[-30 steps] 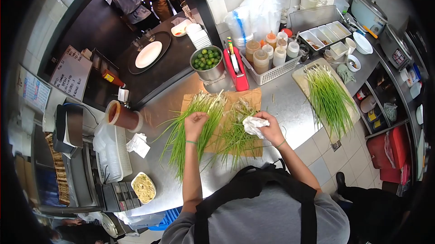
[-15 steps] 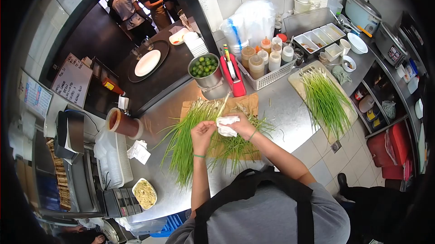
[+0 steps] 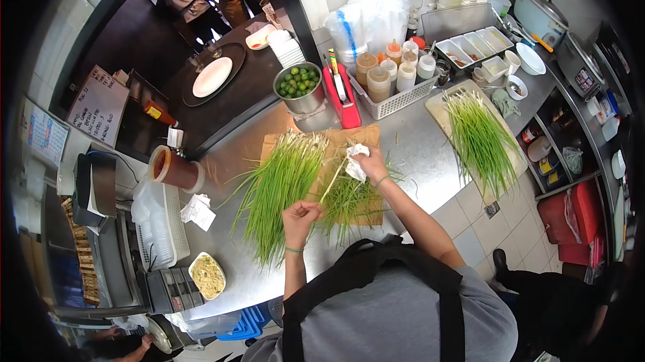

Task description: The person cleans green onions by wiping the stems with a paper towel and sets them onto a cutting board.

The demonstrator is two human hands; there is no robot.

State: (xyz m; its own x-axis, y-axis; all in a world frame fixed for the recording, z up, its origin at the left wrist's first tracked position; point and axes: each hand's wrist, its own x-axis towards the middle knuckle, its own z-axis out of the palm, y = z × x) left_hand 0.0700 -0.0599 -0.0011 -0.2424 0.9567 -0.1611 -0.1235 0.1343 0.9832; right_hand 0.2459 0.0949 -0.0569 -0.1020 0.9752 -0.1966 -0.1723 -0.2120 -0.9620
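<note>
A: Where are the hands now?
B: Apart. Half a second ago they nearly met over the brown paper [image 3: 368, 134]; now the left hand [image 3: 302, 224] is lower, nearer the person, and the right hand [image 3: 371, 166] is up and to the right.
A: What's in them?
B: The left has its fingers closed, pinching the lower end of a single spring onion stalk [image 3: 330, 187]. The right grips a crumpled white wipe [image 3: 356, 162].
A: And the stalk itself?
B: It slants between the hands, its far end at the wipe. I can't tell whether the right fingers grip it through the wipe. Earlier its pale tip poked up above both hands.
A: Anything else shifted?
B: The spring onion bunch [image 3: 285, 184] still lies left of the looser green pile [image 3: 353, 194], both on the paper, and the second bunch [image 3: 477, 143] is still on the chopping board [image 3: 438, 110].
</note>
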